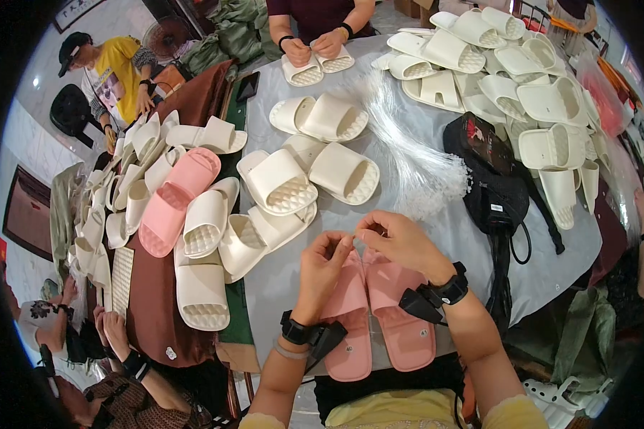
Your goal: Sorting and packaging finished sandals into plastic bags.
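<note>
Two pink slippers (406, 339) lie side by side before me at the table's near edge, their open toes toward me. Over their far ends, my left hand (325, 266) and my right hand (402, 244) meet with fingertips pinched close together. Between them a thin clear plastic strand (366, 259) shows faintly, running down to the slippers; its ends are hidden by my fingers. Just beyond my hands lies a loose bundle of clear strands (408, 143).
Several cream slippers (279, 182) lie ahead to the left, and a heap of them (511, 86) covers the far right. Another pink pair (179, 200) rests on the brown-covered table. A black bag (490, 179) is at my right. Across the table, a person's hands (315, 50) hold cream slippers.
</note>
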The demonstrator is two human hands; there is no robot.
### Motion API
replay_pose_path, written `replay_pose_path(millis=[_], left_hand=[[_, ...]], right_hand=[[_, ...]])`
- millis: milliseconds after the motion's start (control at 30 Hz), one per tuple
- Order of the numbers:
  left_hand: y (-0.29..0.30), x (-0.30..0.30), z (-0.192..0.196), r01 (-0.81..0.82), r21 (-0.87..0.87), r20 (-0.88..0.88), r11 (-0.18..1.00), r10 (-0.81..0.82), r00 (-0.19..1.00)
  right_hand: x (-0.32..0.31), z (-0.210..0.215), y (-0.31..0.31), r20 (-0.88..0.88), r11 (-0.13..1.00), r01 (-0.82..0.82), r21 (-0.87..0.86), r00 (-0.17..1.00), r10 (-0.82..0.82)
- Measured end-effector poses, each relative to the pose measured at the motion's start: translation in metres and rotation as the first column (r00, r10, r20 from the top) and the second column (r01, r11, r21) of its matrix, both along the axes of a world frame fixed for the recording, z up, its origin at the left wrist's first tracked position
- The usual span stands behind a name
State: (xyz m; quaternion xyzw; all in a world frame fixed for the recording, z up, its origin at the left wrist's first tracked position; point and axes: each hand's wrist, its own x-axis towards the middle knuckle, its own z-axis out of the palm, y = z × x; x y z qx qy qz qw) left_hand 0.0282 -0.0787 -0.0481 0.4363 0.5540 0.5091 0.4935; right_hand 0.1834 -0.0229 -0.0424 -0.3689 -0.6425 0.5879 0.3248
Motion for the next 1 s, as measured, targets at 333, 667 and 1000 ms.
replay_pose_path(millis=[333,667,1000], left_hand=[[0.001,-0.004,-0.005,0.002,0.005,0.01,1.0,-0.002,1.0],[-0.001,-0.007,-0.009,0.011,0.017,0.035,1.0,-0.011,0.999],[-0.001,-0.004,-0.008,-0.017,-0.016,0.054,1.0,0.018,0.998]], right_hand=[[0.0,-0.003,0.002,-0.032,0.999,0.013,-0.042,0.999,-0.014],[-0.005,-0.007,-0.001,0.047,0.981,-0.018,0.193,0.999,0.009],[-0.005,0.0,-0.002,0.002,0.998,-0.031,-0.053,1.0,0.031]])
